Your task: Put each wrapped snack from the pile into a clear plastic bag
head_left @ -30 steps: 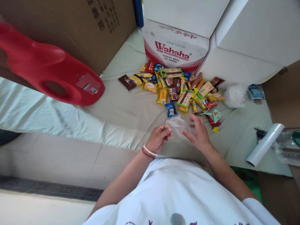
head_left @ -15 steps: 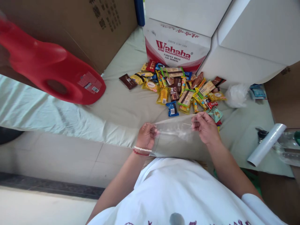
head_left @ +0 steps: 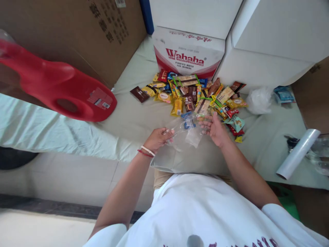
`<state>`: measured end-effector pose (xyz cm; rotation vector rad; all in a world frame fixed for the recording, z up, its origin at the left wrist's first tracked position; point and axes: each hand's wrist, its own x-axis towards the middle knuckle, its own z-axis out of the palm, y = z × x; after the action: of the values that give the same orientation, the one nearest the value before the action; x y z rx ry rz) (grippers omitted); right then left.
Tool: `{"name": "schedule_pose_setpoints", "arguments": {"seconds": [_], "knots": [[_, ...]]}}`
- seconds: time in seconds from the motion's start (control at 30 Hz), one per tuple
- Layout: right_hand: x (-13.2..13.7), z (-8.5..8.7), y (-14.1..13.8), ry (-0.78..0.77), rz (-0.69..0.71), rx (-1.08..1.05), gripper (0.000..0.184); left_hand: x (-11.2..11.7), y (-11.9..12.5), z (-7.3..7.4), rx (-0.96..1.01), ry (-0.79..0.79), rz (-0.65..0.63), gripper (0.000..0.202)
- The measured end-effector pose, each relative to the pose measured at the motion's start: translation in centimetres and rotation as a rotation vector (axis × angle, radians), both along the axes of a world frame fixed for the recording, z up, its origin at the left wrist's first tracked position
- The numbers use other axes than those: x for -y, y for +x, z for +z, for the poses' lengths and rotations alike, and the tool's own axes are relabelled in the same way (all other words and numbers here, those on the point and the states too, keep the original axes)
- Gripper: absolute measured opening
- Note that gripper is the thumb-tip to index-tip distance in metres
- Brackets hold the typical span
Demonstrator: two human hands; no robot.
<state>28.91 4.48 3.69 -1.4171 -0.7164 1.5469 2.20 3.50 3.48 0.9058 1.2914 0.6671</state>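
Observation:
My left hand (head_left: 158,139), with a white and a red bracelet at the wrist, pinches one edge of a clear plastic bag (head_left: 194,137). The thin bag hangs over the near side of the cloth, and a blue wrapped snack (head_left: 188,122) shows through it. At the bag's other end is my right hand (head_left: 214,128), its fingers stretched out and apart; whether they are inside the bag's mouth or against its outside I cannot tell. Just beyond both hands lies a pile of small wrapped snacks (head_left: 189,103) in yellow, brown, blue and red.
A red jug (head_left: 77,73) with a handle leans in at the left before a brown carton (head_left: 77,41). Behind the pile stands a Wahaha water box (head_left: 189,51). A crumpled white plastic bundle (head_left: 259,100) and a roll of clear film (head_left: 298,154) lie at the right.
The bag was stretched between both pinching hands. Now my right hand has opened its fingers and moved slightly forward and left, and the bag hangs slacker.

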Motion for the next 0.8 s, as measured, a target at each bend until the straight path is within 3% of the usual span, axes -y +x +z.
{"name": "schedule_pose_setpoints", "arguments": {"seconds": [0.1,0.17,0.3,0.4,0.53,0.63,0.7,0.8], "knots": [[2.6,-0.8,-1.1,-0.001,0.079,0.103,0.052,1.7,1.5,-1.1,0.001,0.051,0.069,0.048],[3.8,-1.2,-1.0,0.031,0.055,0.165,0.046,2.4,1.4,-1.5,0.001,0.074,0.093,0.046],[4.6,-1.3,2.1,-0.048,-0.049,0.15,0.046,2.1,-1.5,-1.3,-0.029,0.009,0.022,0.045],[4.9,-0.8,3.5,-0.163,0.013,0.137,0.05,1.5,-2.7,-0.9,-0.05,-0.035,0.018,0.041],[5.0,-0.5,0.4,-0.047,0.163,0.148,0.06,2.7,0.3,0.1,-0.073,0.037,-0.044,0.039],[4.2,-0.5,-2.1,0.111,0.153,0.27,0.048,4.3,2.3,0.9,-0.065,0.088,-0.157,0.042],[3.6,-0.6,-1.9,0.087,0.084,0.261,0.043,4.6,1.7,1.2,-0.052,0.072,-0.168,0.045],[3.7,-0.6,0.5,-0.07,0.075,0.144,0.046,3.2,-1.2,0.8,-0.144,-0.022,-0.075,0.046]]}}
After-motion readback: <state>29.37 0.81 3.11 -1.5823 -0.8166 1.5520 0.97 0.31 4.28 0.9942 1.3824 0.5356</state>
